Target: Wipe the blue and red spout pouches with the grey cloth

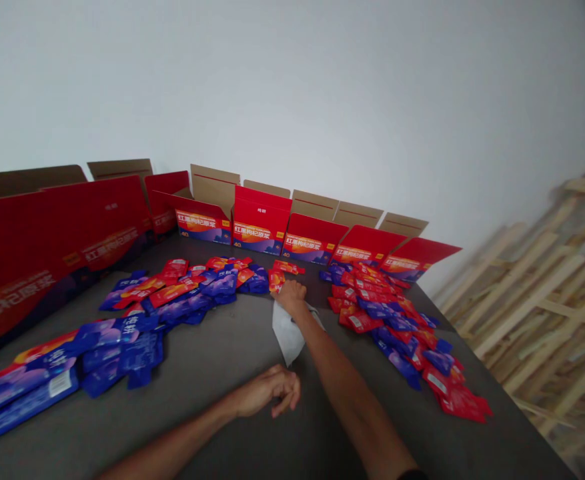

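My right hand (292,293) is closed on a pale grey cloth (288,333) that hangs from it onto the dark table. Just beyond the fingers lie a few red sachets (287,267). My left hand (268,390) is over the table nearer to me, its fingers loosely curled and apart, with nothing in them. Red and blue sachets form a long pile (187,293) on the left. Another mixed pile (372,300) runs down the right side.
Open red cartons (261,223) with brown flaps stand in a row along the table's back, by a white wall. Larger red cartons (17,267) stand at the left. Wooden slats (537,300) lean beyond the table's right edge.
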`<control>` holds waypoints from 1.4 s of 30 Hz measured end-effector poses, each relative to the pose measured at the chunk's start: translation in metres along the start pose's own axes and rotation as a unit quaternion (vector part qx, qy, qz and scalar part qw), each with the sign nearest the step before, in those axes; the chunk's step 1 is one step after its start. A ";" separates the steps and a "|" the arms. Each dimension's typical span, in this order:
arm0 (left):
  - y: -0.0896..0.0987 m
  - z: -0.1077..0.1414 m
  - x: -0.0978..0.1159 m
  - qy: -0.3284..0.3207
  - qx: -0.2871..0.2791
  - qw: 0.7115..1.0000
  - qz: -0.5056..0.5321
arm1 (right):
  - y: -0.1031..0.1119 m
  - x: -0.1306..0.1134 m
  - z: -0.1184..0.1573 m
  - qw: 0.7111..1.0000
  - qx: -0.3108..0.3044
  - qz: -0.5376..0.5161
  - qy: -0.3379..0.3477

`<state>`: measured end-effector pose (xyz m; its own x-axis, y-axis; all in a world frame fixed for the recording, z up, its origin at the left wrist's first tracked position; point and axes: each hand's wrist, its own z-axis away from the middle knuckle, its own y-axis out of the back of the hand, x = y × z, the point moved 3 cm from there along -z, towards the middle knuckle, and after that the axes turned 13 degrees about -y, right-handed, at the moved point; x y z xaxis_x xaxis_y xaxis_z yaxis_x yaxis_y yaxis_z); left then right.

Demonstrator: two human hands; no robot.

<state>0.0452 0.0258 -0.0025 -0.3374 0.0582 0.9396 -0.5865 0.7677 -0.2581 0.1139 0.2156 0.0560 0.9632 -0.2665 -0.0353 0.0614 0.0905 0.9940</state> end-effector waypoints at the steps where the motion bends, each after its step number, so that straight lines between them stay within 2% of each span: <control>1: 0.000 0.000 -0.001 0.000 0.000 1.000 0.002 | -0.002 -0.001 -0.001 1.000 -0.003 0.005 -0.001; 7: -0.001 -0.001 0.003 -0.009 0.005 1.000 -0.006 | -0.005 -0.007 -0.002 0.999 -0.010 0.035 0.008; 11: -0.004 0.001 0.004 -0.012 0.011 1.000 -0.021 | -0.003 -0.004 0.008 0.999 -0.002 0.041 0.031; 13: -0.003 0.001 0.002 -0.019 0.031 0.999 -0.033 | 0.002 0.002 0.015 0.998 0.013 0.035 0.043; 15: 0.002 0.000 0.000 -0.044 0.090 0.994 -0.044 | 0.010 0.013 0.023 0.998 0.034 0.024 0.055; 17: 0.012 -0.002 0.000 -0.082 0.186 0.979 -0.031 | 0.020 0.026 0.031 0.996 0.052 0.009 0.067; 20: 0.027 -0.006 0.002 -0.133 0.316 0.936 0.077 | 0.038 0.050 0.044 0.994 0.060 -0.017 0.092; 23: 0.036 -0.009 0.008 -0.157 0.361 0.896 0.206 | 0.051 0.073 0.062 0.986 0.022 -0.054 0.153; 24: 0.038 -0.010 0.009 -0.154 0.356 0.892 0.233 | 0.053 0.080 0.069 0.981 -0.006 -0.069 0.183; 26: 0.040 -0.011 0.011 -0.121 0.312 0.902 0.271 | 0.052 0.091 0.084 0.962 -0.075 -0.098 0.242; 29: 0.035 -0.010 0.011 -0.033 0.175 0.934 0.308 | 0.047 0.108 0.107 0.923 -0.195 -0.128 0.307; 31: 0.030 -0.008 0.011 0.019 0.082 0.942 0.326 | 0.045 0.120 0.117 0.901 -0.250 -0.145 0.323; 33: 0.026 -0.006 0.013 0.045 0.019 0.942 0.332 | 0.046 0.131 0.122 0.887 -0.286 -0.163 0.323; 35: 0.024 -0.004 0.015 0.054 -0.008 0.943 0.328 | 0.048 0.142 0.124 0.877 -0.317 -0.173 0.316; 38: 0.022 -0.002 0.019 0.066 -0.012 0.945 0.319 | 0.050 0.154 0.124 0.867 -0.356 -0.166 0.306; 42: 0.019 0.003 0.025 0.164 -0.059 0.938 0.299 | 0.047 0.156 0.125 0.861 -0.391 -0.148 0.291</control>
<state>0.0232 0.0401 0.0155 -0.3237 0.6787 0.6592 -0.2721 0.6005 -0.7519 0.2348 0.0584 0.1101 0.8290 0.1162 -0.5470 0.2649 0.7799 0.5670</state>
